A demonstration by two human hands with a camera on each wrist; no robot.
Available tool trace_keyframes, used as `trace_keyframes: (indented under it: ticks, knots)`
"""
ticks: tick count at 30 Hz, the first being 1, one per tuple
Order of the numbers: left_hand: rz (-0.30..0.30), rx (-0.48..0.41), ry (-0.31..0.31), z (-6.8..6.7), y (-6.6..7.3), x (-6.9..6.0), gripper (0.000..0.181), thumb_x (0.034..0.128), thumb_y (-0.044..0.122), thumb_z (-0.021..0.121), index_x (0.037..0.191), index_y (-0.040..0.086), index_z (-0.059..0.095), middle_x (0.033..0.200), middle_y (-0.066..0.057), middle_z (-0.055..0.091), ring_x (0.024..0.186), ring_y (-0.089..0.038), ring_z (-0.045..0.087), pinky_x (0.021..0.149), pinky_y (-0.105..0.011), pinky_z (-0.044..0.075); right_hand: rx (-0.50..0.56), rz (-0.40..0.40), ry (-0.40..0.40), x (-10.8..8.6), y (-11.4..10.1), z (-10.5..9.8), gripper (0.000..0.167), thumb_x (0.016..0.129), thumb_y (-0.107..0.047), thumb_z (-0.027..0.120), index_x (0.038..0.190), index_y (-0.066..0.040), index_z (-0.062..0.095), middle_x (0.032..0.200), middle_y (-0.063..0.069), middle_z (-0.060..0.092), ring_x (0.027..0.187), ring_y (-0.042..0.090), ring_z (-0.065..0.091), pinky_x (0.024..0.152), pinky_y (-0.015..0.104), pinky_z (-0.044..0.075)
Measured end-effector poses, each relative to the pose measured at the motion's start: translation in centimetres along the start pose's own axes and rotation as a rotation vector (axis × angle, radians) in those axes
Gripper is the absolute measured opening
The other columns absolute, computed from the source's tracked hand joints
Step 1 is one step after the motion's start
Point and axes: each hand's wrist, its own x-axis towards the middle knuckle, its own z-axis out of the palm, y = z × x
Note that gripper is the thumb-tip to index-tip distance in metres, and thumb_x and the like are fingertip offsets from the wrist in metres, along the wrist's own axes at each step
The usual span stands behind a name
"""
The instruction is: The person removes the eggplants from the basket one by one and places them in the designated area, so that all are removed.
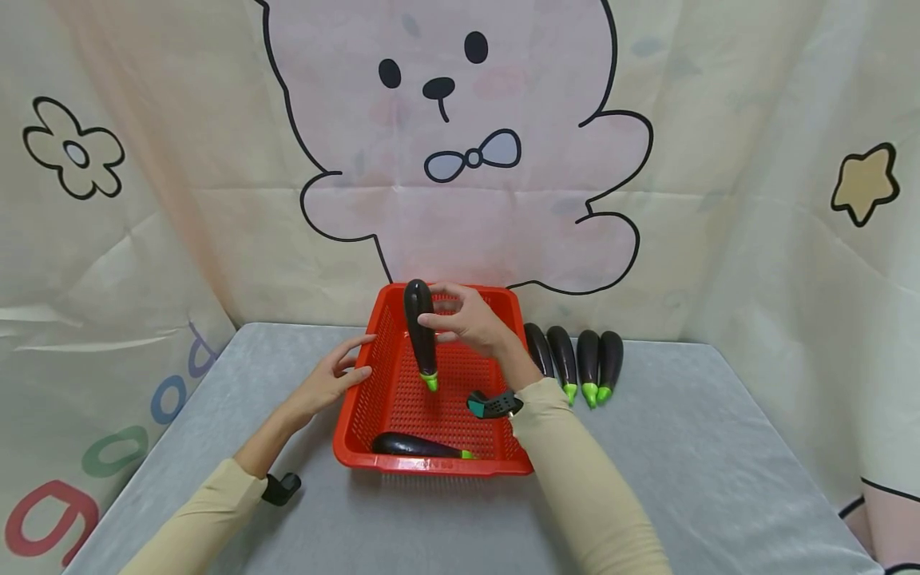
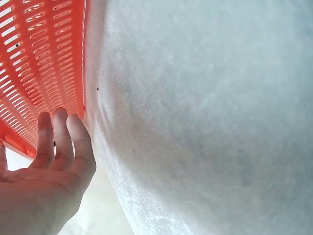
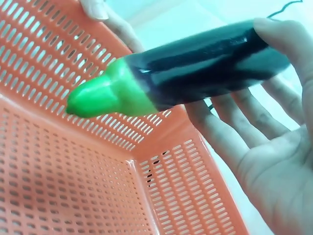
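My right hand [image 1: 467, 319] holds a dark purple eggplant [image 1: 420, 331] between thumb and fingers, above the red plastic basket [image 1: 433, 468]. Its green stem end points down toward the basket; the right wrist view shows the eggplant [image 3: 195, 68] close up, with the thumb on one side and fingers beneath. A second eggplant [image 1: 417, 446] lies inside the basket along the near wall. At the basket's left rim rests my left hand [image 1: 332, 379]; in the left wrist view its fingers [image 2: 60, 142] are loosely extended against the slotted outer wall.
Several eggplants [image 1: 588, 367] lie in a row on the grey cloth-covered table [image 1: 690, 463], right of the basket; my right forearm partly covers the nearest one. A printed curtain [image 1: 460, 216] hangs behind the table and along both sides.
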Motion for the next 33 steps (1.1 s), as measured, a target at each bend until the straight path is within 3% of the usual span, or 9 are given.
trace_keyframes:
  ticks: [5, 13, 25, 33]
  knots:
    - [0.005, -0.006, -0.002, 0.0, -0.1, -0.1, 0.060, 0.1036, 0.020, 0.060, 0.158, 0.021, 0.035, 0.134, -0.029, 0.053, 0.108, -0.037, 0.062, 0.086, -0.044, 0.056, 0.002, -0.025, 0.082, -0.5, -0.2, -0.2, 0.048, 0.093, -0.001, 0.072, 0.139, -0.004, 0.057, 0.117, 0.024, 0.062, 0.097, 0.037, 0.069, 0.083, 0.052, 0.056]
    - [0.014, -0.026, -0.007, -0.1, -0.3, -0.1, 0.060, 0.1029, 0.021, 0.061, 0.157, 0.020, 0.035, 0.131, -0.028, 0.054, 0.104, -0.035, 0.064, 0.083, -0.041, 0.057, 0.053, -0.051, 0.183, -1.1, -0.9, -0.3, 0.050, 0.092, -0.001, 0.074, 0.140, -0.007, 0.058, 0.118, 0.023, 0.065, 0.100, 0.038, 0.069, 0.086, 0.059, 0.053]
    - [0.009, -0.037, -0.005, -0.1, -0.4, 0.1, 0.060, 0.1026, 0.021, 0.062, 0.157, 0.022, 0.036, 0.130, -0.025, 0.055, 0.102, -0.034, 0.064, 0.082, -0.042, 0.058, 0.007, -0.025, 0.139, -2.8, -1.6, -1.5, 0.052, 0.092, 0.001, 0.073, 0.141, -0.006, 0.058, 0.121, 0.027, 0.062, 0.100, 0.037, 0.069, 0.088, 0.058, 0.052]
    - [0.038, -0.049, -0.012, -0.1, -0.3, 0.1, 0.060, 0.1027, 0.019, 0.062, 0.157, 0.019, 0.036, 0.129, -0.028, 0.054, 0.100, -0.035, 0.065, 0.080, -0.041, 0.058, 0.006, -0.035, 0.154, -3.8, -2.0, -2.7, 0.052, 0.092, 0.003, 0.072, 0.141, -0.004, 0.057, 0.120, 0.027, 0.062, 0.098, 0.037, 0.069, 0.082, 0.050, 0.057]
